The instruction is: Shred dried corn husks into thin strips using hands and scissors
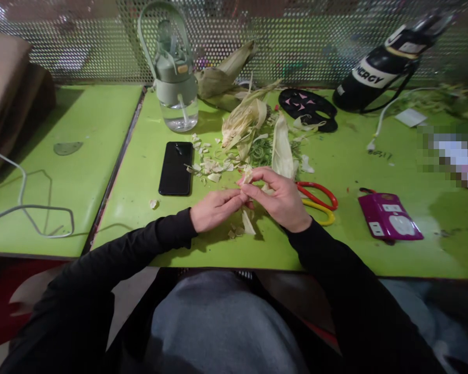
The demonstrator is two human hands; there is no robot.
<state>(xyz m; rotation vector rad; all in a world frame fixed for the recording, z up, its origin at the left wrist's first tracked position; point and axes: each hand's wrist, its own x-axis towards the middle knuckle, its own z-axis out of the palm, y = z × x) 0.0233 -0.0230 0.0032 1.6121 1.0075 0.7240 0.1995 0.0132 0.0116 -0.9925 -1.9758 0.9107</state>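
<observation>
Over the green table, my two hands meet at the fingertips. My right hand (283,200) is closed, pinching a small pale piece of dried corn husk (248,174) between thumb and fingers. My left hand (218,209) is closed too, its fingertips pressed against the same work; the right fingers partly hide its grip. Just below them lies a narrow husk strip (248,222). Cut husk bits (214,167) are scattered beyond the left hand, and a long husk leaf (283,148) lies beyond the right. Scissors with red and yellow handles (323,196) rest by my right wrist, blades hidden.
A black phone (175,169) and a water bottle (177,98) stand to the left. Behind are a husk bundle (244,122), green shreds (260,150) and a black palette-shaped piece (306,108). Rightward are a purple power socket (390,217) and a black bottle (374,75).
</observation>
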